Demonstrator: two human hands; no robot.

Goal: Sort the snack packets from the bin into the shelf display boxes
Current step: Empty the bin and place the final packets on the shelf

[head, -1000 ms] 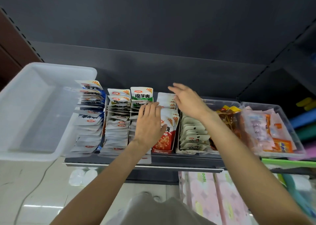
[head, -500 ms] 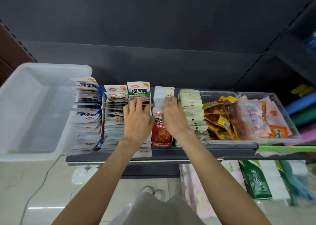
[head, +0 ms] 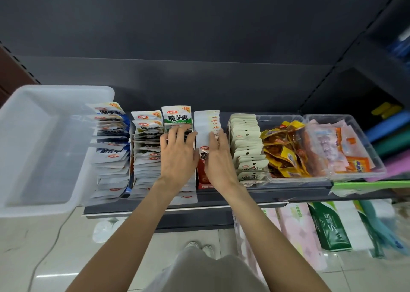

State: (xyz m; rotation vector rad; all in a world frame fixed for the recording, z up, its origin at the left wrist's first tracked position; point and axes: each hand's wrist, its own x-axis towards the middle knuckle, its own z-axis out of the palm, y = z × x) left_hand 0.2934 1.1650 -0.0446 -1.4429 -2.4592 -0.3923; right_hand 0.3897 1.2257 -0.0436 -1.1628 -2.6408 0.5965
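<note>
Two hands lie side by side on the packed rows of snack packets on the shelf. The left hand (head: 177, 156) rests palm down with straight, slightly spread fingers on the row of green-labelled packets (head: 176, 116), pressing on their top edges without curling round any of them. The right hand (head: 218, 158) lies along the neighbouring row of red packets (head: 205, 152); its fingers (head: 216, 137) reach forward against the white backs of the rear packets, and whether the thumb pinches one of them cannot be told. Both rows run away from the person toward the back of the shelf, the packets standing on edge and leaning, faces toward the person, so each row's long axis runs front to back under each palm. Both forearms come up from below, converging, wrists nearly straight. Left of the green row stand a white-and-grey row (head: 146, 154) and a blue-and-white row (head: 111, 149); right of the red row stands a row of pale cream packets (head: 246, 145). Further right sit a clear tub of yellow and brown packets (head: 286, 149) and a clear tub of pink and orange packets (head: 341, 149). A white plastic bin (head: 28, 205) sits at the far left, just beside the blue-and-white row.
</note>
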